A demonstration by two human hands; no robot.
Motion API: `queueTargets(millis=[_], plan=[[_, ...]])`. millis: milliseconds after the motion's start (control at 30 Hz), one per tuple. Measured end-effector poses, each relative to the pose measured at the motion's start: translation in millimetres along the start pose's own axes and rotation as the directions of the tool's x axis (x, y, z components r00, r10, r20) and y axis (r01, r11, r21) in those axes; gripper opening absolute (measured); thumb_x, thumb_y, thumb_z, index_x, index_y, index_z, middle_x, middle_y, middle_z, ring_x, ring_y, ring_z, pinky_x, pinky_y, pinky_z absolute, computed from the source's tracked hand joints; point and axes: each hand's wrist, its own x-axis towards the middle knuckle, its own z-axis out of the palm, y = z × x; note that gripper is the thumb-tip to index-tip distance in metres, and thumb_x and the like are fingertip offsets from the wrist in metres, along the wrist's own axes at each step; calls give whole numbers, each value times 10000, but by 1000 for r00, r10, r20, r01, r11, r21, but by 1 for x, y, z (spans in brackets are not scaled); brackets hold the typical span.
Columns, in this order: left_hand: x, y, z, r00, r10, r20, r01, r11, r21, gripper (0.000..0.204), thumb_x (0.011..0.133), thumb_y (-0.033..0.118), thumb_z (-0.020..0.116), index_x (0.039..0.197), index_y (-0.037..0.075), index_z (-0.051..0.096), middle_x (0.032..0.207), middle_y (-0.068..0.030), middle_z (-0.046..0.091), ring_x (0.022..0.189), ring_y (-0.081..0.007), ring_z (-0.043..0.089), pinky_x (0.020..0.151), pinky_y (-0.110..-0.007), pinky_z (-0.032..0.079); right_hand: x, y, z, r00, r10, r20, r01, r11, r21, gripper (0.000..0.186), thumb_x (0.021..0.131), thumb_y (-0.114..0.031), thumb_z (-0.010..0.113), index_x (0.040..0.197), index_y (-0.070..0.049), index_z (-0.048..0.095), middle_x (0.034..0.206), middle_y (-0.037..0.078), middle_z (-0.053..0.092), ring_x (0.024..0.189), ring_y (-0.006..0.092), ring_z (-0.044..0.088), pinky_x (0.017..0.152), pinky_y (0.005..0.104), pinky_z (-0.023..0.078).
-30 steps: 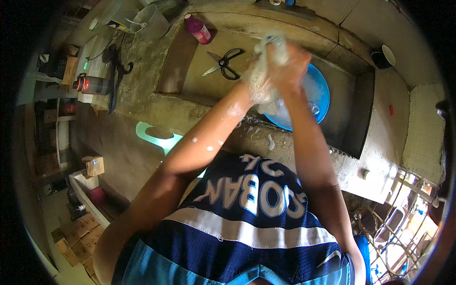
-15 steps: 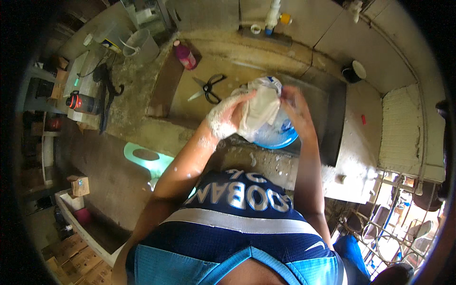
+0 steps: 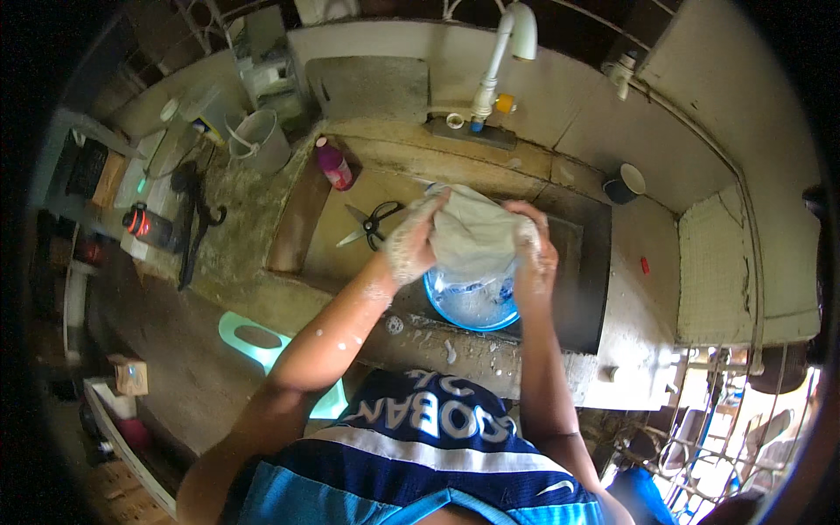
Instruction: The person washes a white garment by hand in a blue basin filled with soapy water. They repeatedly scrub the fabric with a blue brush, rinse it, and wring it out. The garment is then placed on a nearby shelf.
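Note:
Between my two hands a pale, wet cloth (image 3: 475,232) is stretched out above a blue basin (image 3: 464,325) of sudsy water. My left hand (image 3: 411,243), lathered over the wrist, is closed on its left side. Foam also clings to my right hand (image 3: 535,254), whose fingers grip the right side. Part of the basin lies hidden behind the cloth, and more blue-and-white fabric (image 3: 477,287) shows in the suds. Left of my left hand, black-handled scissors (image 3: 371,229) lie partly spread on the sink floor.
A purple bottle (image 3: 333,166) stands in the sink's far left corner. Behind rises a white faucet (image 3: 484,96). A bucket (image 3: 262,149) and a dark bottle (image 3: 149,226) are on the left counter, a dark cup (image 3: 623,185) on the right ledge. A light green chair (image 3: 254,337) is beside my left arm.
The bunched cloth has been opened out wider between my hands, and my right hand has shifted to its right edge. My view has tilted up, showing more of the faucet.

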Motion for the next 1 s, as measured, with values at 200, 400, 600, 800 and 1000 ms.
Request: queueTargets(millis=[200,400,600,800,1000], plan=[[13,-89,-13,956,229,181,-267,938,222,226,995,192,636,1205,109,616,1175,-16,646,1120,-135,616,949,-322,522,-49,96,53,920,-145,363,336,768,-545,270,883,-198,679,1115,-61,696,1113,116,689,1042,272,649,908,400,518],[5,-65,-20,934,55,353,-5,990,-140,223,1008,215,628,1205,111,631,1192,-8,649,1114,-104,610,963,-286,513,-27,143,46,991,-132,4,129,958,-255,367,871,-331,687,1136,-77,700,1111,120,705,1031,293,671,930,423,527],[9,-29,-31,964,-47,261,-213,447,869,543,1074,321,455,1510,4,390,1502,-159,476,1368,-255,479,1185,-371,372,15,94,-1,886,303,350,-412,861,297,721,916,-650,605,1379,-97,586,1370,85,617,1237,216,576,1014,434,483],[23,41,13,956,-159,248,-144,483,863,438,1092,335,444,1380,32,576,1349,-126,616,1273,-192,554,1093,-329,457,59,61,-39,688,270,674,17,922,-386,480,979,-362,644,1361,-75,591,1279,134,663,1128,235,636,992,388,504],[3,24,4,988,-143,60,10,445,895,617,1101,402,414,1524,-43,353,1527,-227,428,1426,-269,416,1212,-422,347,81,23,-69,976,214,37,-203,838,506,358,904,-352,734,1093,-48,713,1031,71,691,896,205,675,839,388,555]])
